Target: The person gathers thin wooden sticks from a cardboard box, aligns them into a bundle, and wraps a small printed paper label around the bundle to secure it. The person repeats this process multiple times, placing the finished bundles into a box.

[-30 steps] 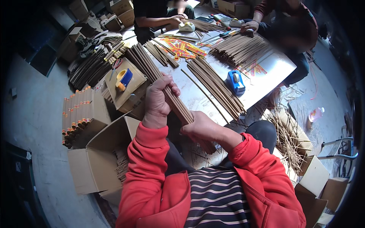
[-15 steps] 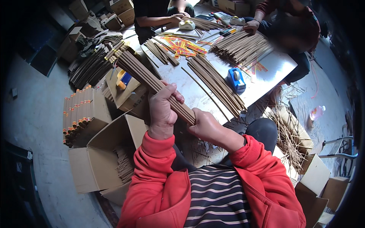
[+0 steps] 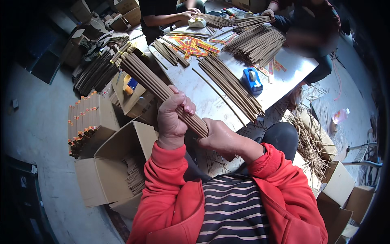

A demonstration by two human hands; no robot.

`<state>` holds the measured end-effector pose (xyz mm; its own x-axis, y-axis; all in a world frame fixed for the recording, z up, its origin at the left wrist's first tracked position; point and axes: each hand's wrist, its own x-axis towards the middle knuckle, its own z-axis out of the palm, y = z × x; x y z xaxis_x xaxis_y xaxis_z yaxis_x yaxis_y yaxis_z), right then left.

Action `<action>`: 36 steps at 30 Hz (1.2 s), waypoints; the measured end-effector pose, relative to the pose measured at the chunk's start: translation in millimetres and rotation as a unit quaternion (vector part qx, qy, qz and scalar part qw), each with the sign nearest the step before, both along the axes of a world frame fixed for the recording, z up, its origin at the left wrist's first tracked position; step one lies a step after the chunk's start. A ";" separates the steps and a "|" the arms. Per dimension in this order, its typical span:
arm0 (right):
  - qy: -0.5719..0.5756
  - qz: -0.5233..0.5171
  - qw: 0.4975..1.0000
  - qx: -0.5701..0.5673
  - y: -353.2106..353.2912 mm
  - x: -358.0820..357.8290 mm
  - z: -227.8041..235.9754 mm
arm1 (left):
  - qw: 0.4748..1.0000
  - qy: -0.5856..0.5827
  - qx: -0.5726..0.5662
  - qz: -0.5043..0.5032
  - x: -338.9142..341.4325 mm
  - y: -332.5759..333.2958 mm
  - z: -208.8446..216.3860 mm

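Observation:
A bundle of long brown incense sticks (image 3: 148, 78) slants up to the left in front of me, its far ends yellow. My left hand (image 3: 173, 118) is closed round the bundle, the thumb lying over the top. At the near end, my right hand (image 3: 221, 136) grips the stick ends, and its palm side is hidden. Beyond my hands, a row of loose incense sticks (image 3: 232, 87) lies on the white table (image 3: 183, 83), with one single stick apart to its left. A blue tape dispenser (image 3: 252, 82) stands right of that row.
Red and yellow paper labels (image 3: 193, 45) lie scattered on the table. Two people (image 3: 187, 15) work at its far side, handling sticks. Open cardboard boxes (image 3: 90, 181) stand to my left, below stacked labelled bundles (image 3: 82, 122). Broken sticks (image 3: 310, 150) heap in a box at right.
My right hand has turned at the bundle's near end, its fingers now lower and more beneath it. The person at far right has lifted some sticks off the pile.

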<state>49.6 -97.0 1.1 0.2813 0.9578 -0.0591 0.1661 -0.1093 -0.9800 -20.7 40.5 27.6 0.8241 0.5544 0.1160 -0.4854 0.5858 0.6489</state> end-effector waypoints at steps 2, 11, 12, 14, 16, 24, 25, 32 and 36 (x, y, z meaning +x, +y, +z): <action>0.178 0.110 0.977 -0.041 -2.6 7.5 5.8 | 0.997 -0.050 0.001 -0.065 -2.0 3.3 5.5; 0.004 -0.031 0.999 -0.024 3.4 1.2 -9.2 | 0.992 0.094 -0.001 0.082 6.4 -12.0 -5.1; 0.050 -0.012 0.998 -0.026 2.5 0.6 -10.9 | 0.995 0.078 -0.005 0.055 5.5 -10.1 -5.2; 0.143 0.030 0.988 -0.047 0.5 1.9 -5.8 | 0.999 0.044 -0.015 0.000 2.6 -5.5 -4.7; 0.249 0.099 0.962 -0.052 -5.2 4.5 0.7 | 0.998 0.006 -0.030 -0.060 0.6 -2.2 -3.9; 0.109 -0.015 0.991 -0.075 0.7 -1.1 -9.0 | 0.989 0.128 -0.041 0.067 10.3 -20.6 -8.1; 0.104 -0.012 0.992 -0.067 0.7 -1.3 -8.3 | 0.982 0.158 -0.017 0.100 9.8 -24.1 -7.8; 0.185 0.043 0.978 -0.081 0.8 3.0 0.2 | 0.992 0.108 -0.040 0.049 6.1 -13.9 -15.1; 0.249 0.075 0.963 -0.074 -1.4 4.7 -3.2 | 0.995 0.087 -0.053 -0.006 4.2 -10.1 -19.4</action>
